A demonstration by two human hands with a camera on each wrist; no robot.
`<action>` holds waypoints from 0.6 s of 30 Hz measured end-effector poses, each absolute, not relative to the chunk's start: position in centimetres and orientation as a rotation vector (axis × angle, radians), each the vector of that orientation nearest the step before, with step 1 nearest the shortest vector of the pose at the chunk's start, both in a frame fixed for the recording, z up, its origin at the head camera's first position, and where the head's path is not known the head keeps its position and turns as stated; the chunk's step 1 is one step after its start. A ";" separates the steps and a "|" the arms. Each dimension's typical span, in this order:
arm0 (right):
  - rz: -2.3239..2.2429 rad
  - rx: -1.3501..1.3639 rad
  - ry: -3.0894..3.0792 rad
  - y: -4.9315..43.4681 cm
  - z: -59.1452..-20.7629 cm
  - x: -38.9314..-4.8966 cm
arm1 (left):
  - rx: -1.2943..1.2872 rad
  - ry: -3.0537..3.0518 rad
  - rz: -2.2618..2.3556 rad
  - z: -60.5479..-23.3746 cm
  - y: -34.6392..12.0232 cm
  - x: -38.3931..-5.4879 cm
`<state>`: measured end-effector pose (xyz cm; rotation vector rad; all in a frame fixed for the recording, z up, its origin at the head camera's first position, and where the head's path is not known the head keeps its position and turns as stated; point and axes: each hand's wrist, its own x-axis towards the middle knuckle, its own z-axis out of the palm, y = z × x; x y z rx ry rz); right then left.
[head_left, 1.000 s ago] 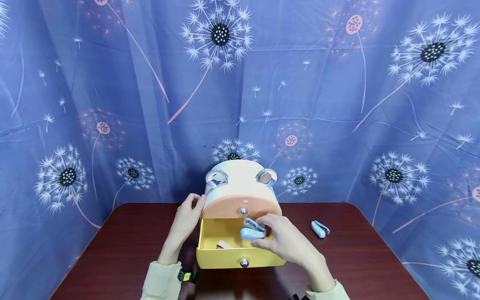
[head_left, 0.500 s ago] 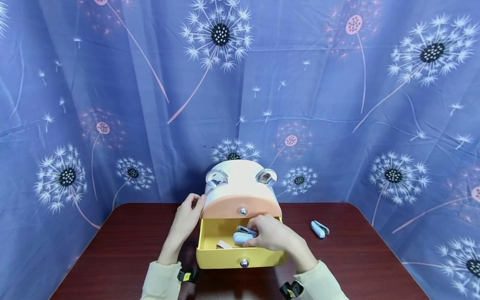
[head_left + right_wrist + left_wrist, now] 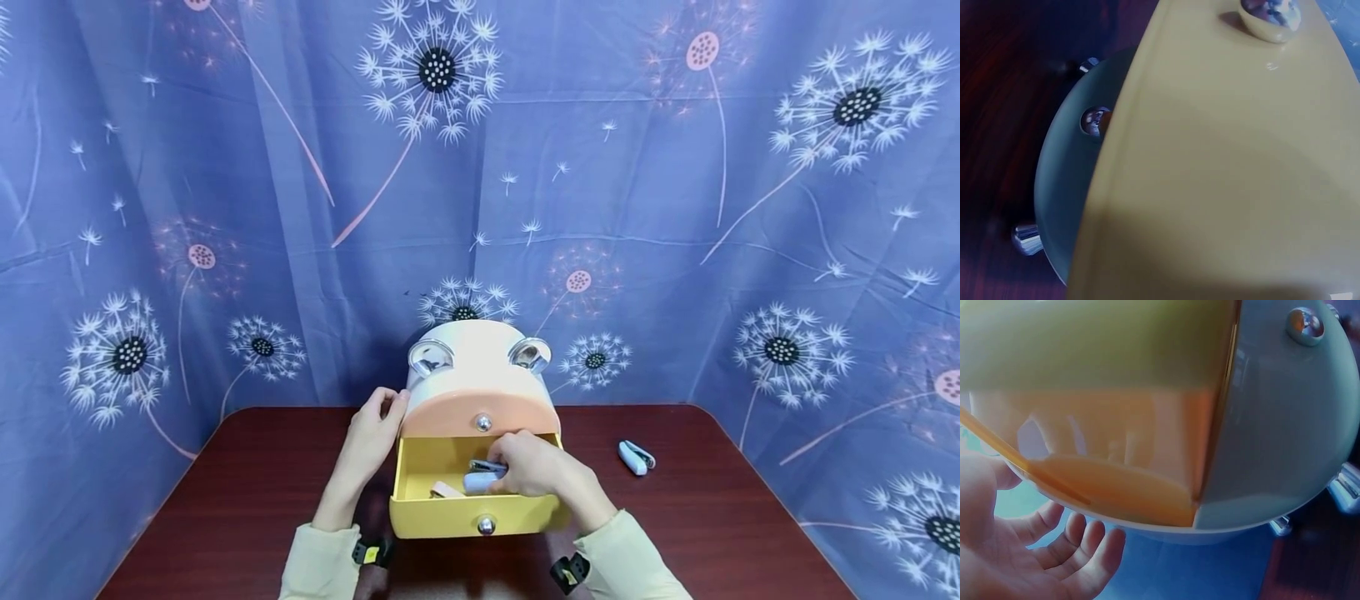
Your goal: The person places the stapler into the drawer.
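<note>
A small white storage box (image 3: 480, 358) with a peach upper front stands on the table, its yellow drawer (image 3: 435, 520) pulled out. Reaching into the drawer, my right hand (image 3: 534, 468) pinches a light blue mini stapler (image 3: 480, 482) low over the drawer floor. A small pale pink object (image 3: 446, 490) lies left of the stapler. My left hand (image 3: 369, 442) rests against the box's left side. In the left wrist view its relaxed fingers (image 3: 1107, 556) are at the box's edge. The drawer front fills the right wrist view and hides my right hand there.
Another light blue mini stapler (image 3: 636, 457) lies on the dark red-brown table (image 3: 720, 517), right of the box. Two round chrome parts (image 3: 529, 355) stick up from the box top. A blue dandelion-print curtain (image 3: 360, 292) hangs behind and at the sides.
My right hand has moved left and down into the drawer, bringing the stapler lower, closer to the pale pink object. My left hand stays against the box.
</note>
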<state>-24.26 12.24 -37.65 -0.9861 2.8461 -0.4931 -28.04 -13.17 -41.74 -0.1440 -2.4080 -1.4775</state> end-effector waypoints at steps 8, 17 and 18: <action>-0.454 -0.957 2.849 12.2 -37.9 -24.4 | -0.134 -2.419 -1.464 -41.6 -12.9 -28.0; -0.418 -0.936 2.871 12.0 -37.9 -24.2 | -0.135 -2.404 -1.461 -41.6 -13.0 -28.0; -0.421 -0.936 2.870 12.0 -37.9 -24.2 | -0.137 -2.407 -1.462 -41.6 -13.0 -27.9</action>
